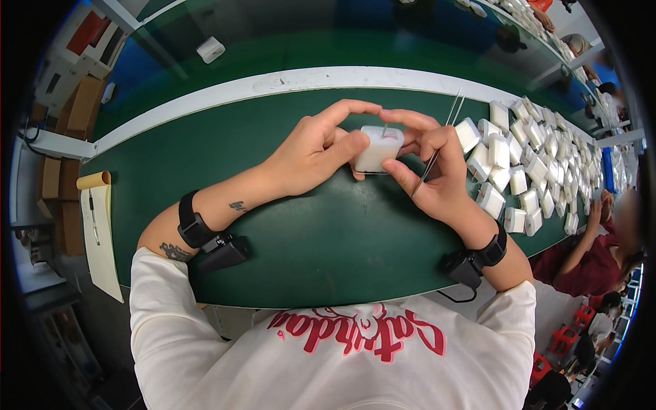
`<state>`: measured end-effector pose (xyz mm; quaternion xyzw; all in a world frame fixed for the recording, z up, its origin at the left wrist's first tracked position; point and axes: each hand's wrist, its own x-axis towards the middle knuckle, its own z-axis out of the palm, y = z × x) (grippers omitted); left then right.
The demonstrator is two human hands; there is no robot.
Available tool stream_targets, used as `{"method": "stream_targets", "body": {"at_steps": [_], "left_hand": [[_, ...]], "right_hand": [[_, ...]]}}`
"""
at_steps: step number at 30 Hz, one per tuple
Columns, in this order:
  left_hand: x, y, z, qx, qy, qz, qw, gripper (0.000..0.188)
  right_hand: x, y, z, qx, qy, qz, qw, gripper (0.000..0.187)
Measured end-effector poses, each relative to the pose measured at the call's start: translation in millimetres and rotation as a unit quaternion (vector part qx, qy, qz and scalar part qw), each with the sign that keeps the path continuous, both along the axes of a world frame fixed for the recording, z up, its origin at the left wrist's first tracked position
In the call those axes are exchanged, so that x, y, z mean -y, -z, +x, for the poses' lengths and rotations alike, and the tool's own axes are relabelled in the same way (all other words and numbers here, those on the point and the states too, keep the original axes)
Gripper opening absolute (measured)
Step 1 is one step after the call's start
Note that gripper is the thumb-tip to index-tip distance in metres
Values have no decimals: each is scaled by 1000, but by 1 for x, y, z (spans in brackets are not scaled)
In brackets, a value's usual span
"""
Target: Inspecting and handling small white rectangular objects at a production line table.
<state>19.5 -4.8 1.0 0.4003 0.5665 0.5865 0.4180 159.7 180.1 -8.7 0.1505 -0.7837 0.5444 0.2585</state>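
Observation:
A small white box-shaped plastic case (378,156) is held up over the green tabletop, between my two hands. My left hand (311,152) is closed on its left side, thumb against the front face and index finger arched over the top. From the other side my right hand (441,171) steadies the case with its thumb low on the right edge and its index fingertip near the top. Metal tweezers (454,113) are tucked in my right hand, tips pointing up and away from the case. A thin pin-like piece stands at the case's top; what it is, I cannot tell.
Many similar white cases (516,154) lie spread along the table's right side. A white rail (273,80) borders a green conveyor belt (294,41) with one case (210,50) on it. A notepad with a pen (101,225) lies at the left edge. A co-worker (588,263) sits right.

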Motion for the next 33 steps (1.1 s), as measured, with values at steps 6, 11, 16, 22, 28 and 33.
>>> {"method": "stream_targets", "body": {"at_steps": [6, 11, 16, 22, 28, 33], "left_hand": [[0, 2, 3, -249, -4, 62, 967, 78], [-3, 9, 3, -257, -52, 115, 958, 70], [-2, 9, 4, -227, -68, 120, 964, 65], [3, 0, 3, -294, -62, 67, 951, 68], [2, 3, 2, -320, -80, 119, 936, 68], [-1, 6, -2, -353, -88, 151, 919, 75]], "right_hand": [[-1, -1, 3, 51, 10, -121, 991, 41], [-3, 1, 2, -6, 2, -50, 999, 52], [-5, 2, 1, -8, 7, -1, 1000, 59], [-3, -1, 4, 5, 18, 1, 1000, 56], [-3, -1, 4, -4, 16, 8, 1000, 55], [-4, 0, 0, 0, 5, -39, 999, 55]]}}
